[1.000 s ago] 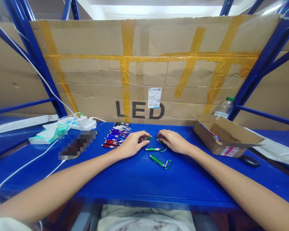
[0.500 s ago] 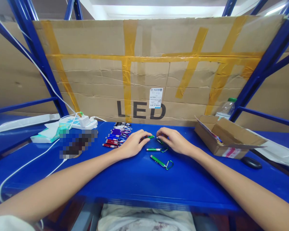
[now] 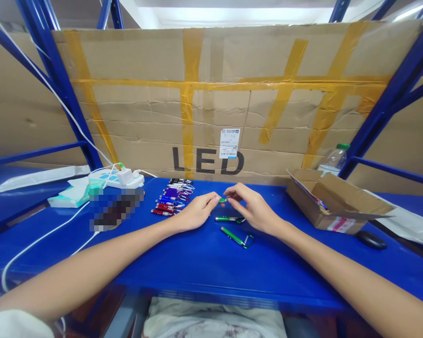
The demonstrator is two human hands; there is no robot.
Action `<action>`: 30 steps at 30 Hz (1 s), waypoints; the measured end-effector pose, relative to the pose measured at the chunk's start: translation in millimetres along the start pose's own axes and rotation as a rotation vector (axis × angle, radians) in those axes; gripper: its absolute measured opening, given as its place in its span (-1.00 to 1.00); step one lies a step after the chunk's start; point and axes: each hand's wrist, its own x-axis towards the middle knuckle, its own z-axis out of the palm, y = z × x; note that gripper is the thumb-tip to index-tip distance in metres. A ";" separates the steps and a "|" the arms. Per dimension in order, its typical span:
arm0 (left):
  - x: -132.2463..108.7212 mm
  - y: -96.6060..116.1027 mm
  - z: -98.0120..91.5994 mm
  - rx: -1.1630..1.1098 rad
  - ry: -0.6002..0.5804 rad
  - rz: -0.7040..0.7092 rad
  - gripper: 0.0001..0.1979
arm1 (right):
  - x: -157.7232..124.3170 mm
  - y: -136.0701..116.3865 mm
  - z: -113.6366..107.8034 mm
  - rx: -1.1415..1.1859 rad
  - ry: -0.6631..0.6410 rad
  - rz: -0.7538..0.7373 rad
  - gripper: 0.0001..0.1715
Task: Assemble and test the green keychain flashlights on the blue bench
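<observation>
since a second ago the right hand (image 3: 255,209) has lifted off the blue table (image 3: 197,267) and closed in toward the left hand (image 3: 197,212). both now pinch a small green flashlight (image 3: 223,200) between thumb and forefinger, one at each end, just right of the row of coloured flashlights (image 3: 171,199). so the piece is now gripped from both sides rather than lying under flat palms. whether it is clear of the table i cannot tell. two more green flashlights (image 3: 227,218) lie right of the row and nearer the person, one almost under the right hand. an open cardboard box (image 3: 338,206) sits well right of the row and a power strip (image 3: 116,178) sits left of it. nothing lies between the hands.
</observation>
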 end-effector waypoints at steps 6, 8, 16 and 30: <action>2.2 -2.0 6.0 -0.386 -0.099 -0.120 -0.37 | -0.3 -0.3 0.9 -0.043 -0.006 -0.041 -0.83; 2.6 0.6 6.8 -0.496 -0.120 -0.146 -0.38 | 0.1 -1.2 -0.4 -0.060 -0.006 -0.057 -0.83; 1.6 17.0 -2.7 -0.796 -0.317 -0.375 -0.51 | -0.7 -8.4 -6.0 -0.095 -0.058 -0.147 -0.71; -5.2 13.9 -8.5 0.252 0.007 0.151 -0.79 | 2.5 -11.2 -0.8 0.263 -0.037 0.144 -0.80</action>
